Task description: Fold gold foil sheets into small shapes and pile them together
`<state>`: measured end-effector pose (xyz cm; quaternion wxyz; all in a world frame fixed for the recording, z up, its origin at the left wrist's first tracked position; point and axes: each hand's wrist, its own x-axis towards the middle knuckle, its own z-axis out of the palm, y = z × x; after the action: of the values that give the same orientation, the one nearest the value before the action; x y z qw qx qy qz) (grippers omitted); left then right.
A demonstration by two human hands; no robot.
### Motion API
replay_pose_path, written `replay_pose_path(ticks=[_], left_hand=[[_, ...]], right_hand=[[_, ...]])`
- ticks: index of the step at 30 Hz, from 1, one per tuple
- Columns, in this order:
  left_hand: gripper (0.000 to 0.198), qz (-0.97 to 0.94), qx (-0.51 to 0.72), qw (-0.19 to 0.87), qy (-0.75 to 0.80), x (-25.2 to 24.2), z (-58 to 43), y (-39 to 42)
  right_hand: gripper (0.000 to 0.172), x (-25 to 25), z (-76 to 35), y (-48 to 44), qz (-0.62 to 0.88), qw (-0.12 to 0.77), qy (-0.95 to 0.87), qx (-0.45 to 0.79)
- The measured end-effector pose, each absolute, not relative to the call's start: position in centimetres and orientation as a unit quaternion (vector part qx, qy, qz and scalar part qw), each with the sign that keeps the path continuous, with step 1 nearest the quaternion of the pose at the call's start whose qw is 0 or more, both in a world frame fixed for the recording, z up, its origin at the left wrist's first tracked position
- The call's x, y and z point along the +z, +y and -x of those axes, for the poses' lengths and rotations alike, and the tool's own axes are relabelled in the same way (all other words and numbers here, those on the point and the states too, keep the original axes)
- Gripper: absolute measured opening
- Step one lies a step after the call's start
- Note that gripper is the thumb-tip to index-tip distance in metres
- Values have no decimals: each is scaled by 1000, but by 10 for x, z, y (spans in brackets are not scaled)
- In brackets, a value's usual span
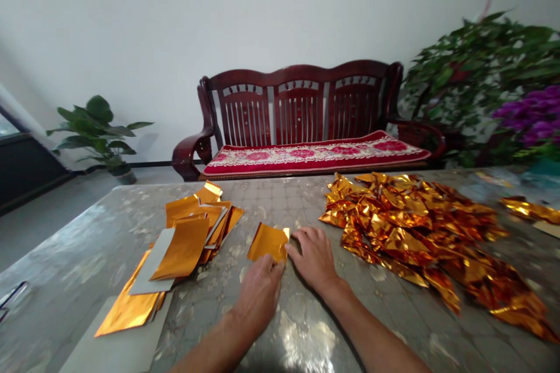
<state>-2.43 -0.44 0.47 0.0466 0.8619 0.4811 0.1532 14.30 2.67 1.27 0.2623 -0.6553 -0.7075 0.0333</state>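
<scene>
A sheet of gold foil paper (268, 240) lies on the table between my hands, its right edge turned up a little. My left hand (261, 285) is closed at its near edge, the fingers pinched together over the paper. At its right edge is my right hand (314, 257), fingers bent and thumb and forefinger against the raised corner. Left of them, flat gold foil sheets (186, 245) with grey backs lie in a loose, fanned-out stack. To the right spreads a large heap of folded gold foil pieces (402, 227).
The table (301, 326) has a shiny, patterned cover. Grey sheets (118, 338) lie at the near left, and a pair of glasses (13, 297) sits at the left edge. Behind stands a dark wooden bench (297, 105), with potted plants (98, 134) to its left and leafy plants (476, 70) right.
</scene>
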Motion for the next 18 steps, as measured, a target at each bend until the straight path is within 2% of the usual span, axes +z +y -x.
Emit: replay_pose_path(ticks=[9,12,14,18], left_hand=[[22,-850,231,88,465,11,28,-3],[19,-821,282,66,492,17,34,9],[26,-801,288,46,523,21,39,19],[47,-780,215,63,585,22,48,34]], right_hand=[[21,8,-136,24,635,286,-713,72],[18,11,-136,22,608,283,-737,79],[16,13,-136,21,583,283,-757,81],[15,14,-135,20,535,273,-795,83]])
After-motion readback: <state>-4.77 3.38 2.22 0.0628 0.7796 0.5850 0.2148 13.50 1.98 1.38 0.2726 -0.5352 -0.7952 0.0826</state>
